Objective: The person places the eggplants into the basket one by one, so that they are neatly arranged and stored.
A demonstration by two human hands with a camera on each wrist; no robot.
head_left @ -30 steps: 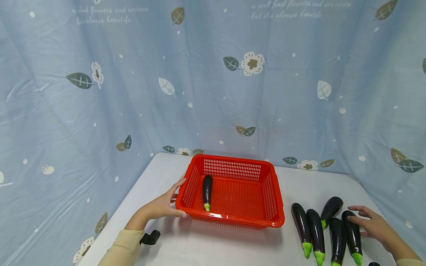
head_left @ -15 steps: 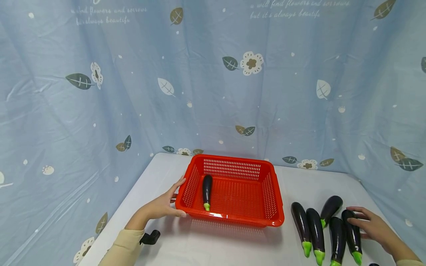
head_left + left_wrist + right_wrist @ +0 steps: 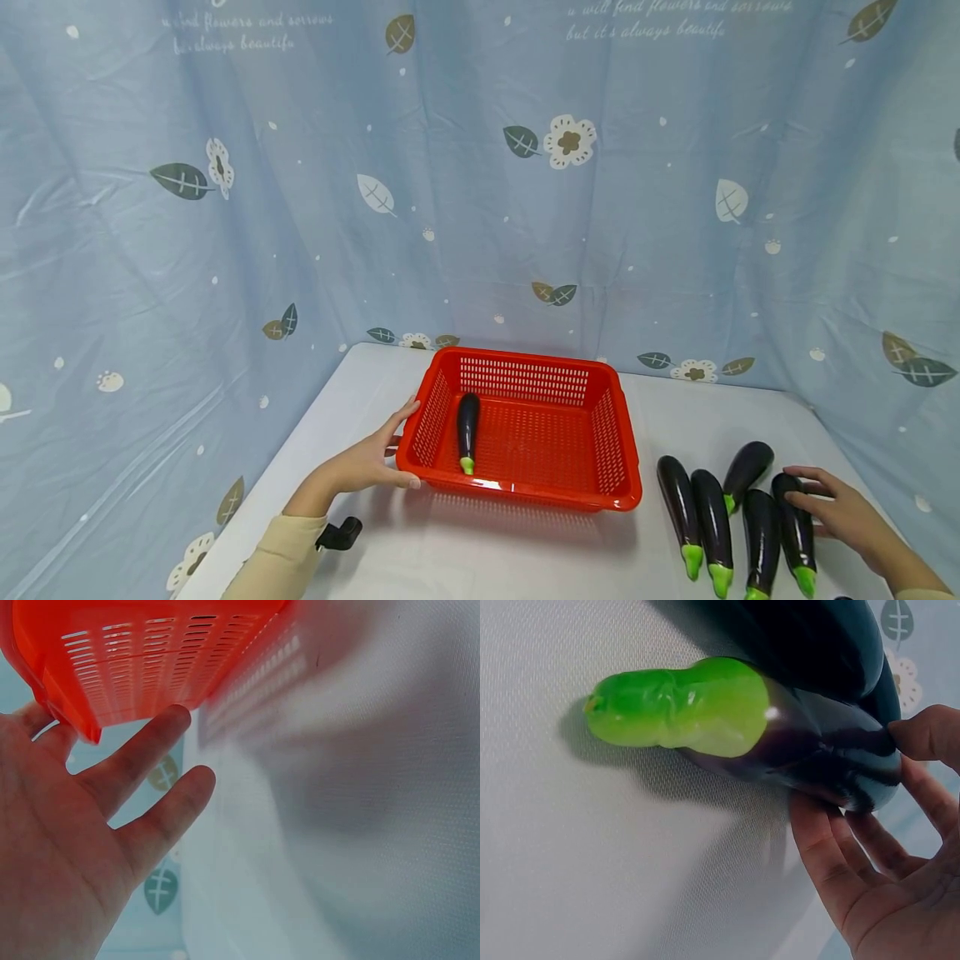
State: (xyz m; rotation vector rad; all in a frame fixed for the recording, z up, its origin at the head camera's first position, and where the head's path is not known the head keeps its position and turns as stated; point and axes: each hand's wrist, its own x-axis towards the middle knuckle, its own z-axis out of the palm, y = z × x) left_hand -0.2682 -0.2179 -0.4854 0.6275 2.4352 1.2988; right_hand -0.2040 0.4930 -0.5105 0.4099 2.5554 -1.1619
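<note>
My left hand (image 3: 360,467) rests at the left end of a red plastic basket (image 3: 525,492), fingers spread. Its fingers touch the rim; in the left wrist view (image 3: 67,825) two fingers extend straight beneath the basket wall. Inside the basket, at its left, lies one dark purple eggplant (image 3: 467,429) with a green stem end. On the right, my right hand (image 3: 843,508) holds the rightmost eggplant (image 3: 795,533) of a group by its rounded end. In the right wrist view the thumb lies on one side of this eggplant (image 3: 817,742) and fingers on the other.
Several more eggplants lie close on the left of the held one, including one (image 3: 678,512) nearest the basket and one (image 3: 747,471) farther back. A dark object shows at the bottom edge. A patterned blue curtain (image 3: 480,208) hangs behind the white table (image 3: 465,558).
My right hand's fingers have drawn in slightly around the rounded end of the rightmost eggplant. My left hand and the basket have stayed in place.
</note>
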